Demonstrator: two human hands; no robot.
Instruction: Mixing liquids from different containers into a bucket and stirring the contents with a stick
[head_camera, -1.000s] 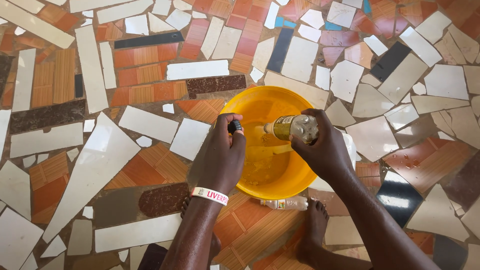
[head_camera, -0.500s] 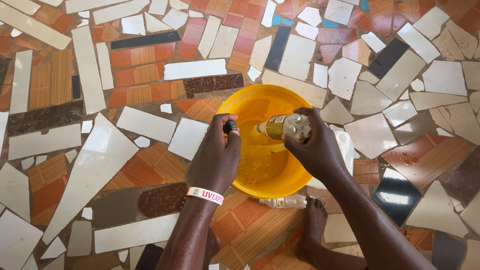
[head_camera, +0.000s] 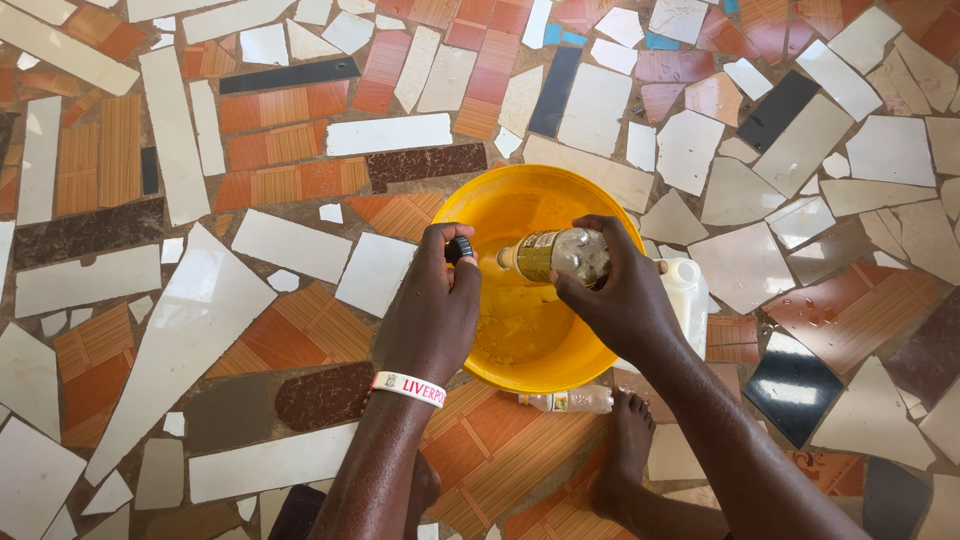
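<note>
Two hands work over the yellow basin (head_camera: 500, 205) on the mosaic floor (head_camera: 200, 300). The right hand (head_camera: 620, 300) grips a clear bottle (head_camera: 555, 255) tipped sideways, its mouth toward nine o'clock above the basin, while the left hand (head_camera: 435, 310) pinches its dark cap (head_camera: 460, 248) just beside that mouth.

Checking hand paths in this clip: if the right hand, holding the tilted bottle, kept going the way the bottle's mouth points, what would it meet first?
Probably the left hand, which pinches a dark cap just beyond the bottle held by the right hand, above the yellow basin. Depth is unclear.
</note>
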